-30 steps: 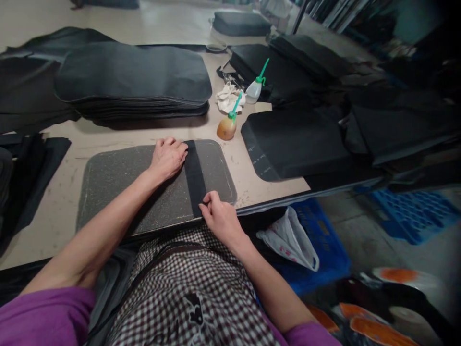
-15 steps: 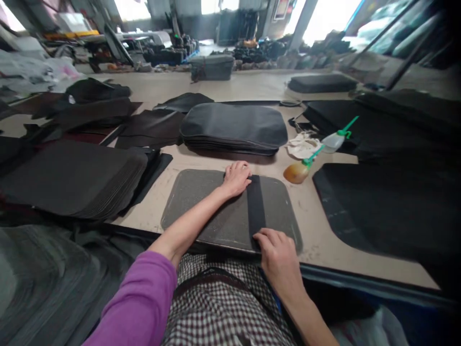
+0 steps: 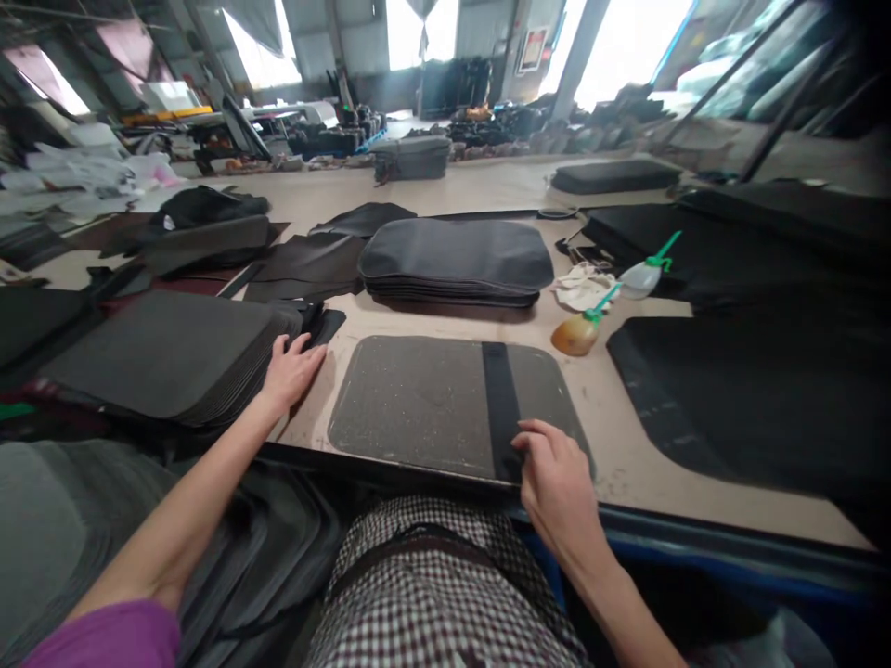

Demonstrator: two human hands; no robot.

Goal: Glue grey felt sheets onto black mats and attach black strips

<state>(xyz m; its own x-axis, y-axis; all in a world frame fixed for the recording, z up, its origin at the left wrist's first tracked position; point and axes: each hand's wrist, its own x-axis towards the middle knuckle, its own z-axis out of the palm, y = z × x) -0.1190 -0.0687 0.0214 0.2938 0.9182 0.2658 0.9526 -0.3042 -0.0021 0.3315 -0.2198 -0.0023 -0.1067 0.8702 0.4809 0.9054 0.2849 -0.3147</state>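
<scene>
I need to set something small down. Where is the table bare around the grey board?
Best patch: the table between the grey board and right-hand black sheet. A narrower strip lies between board and black stack. It's crowded by the amber bottle and white cloth, and leftward, where the left hand is beside the grey stack.

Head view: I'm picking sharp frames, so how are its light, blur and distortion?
Head view: the window is blown out white; the plastic bags smear; the far right edge falls dark; a pillar leans, likely lens distortion; the stack has a soft sheen; the panel and right hand look fairly clear.
</scene>
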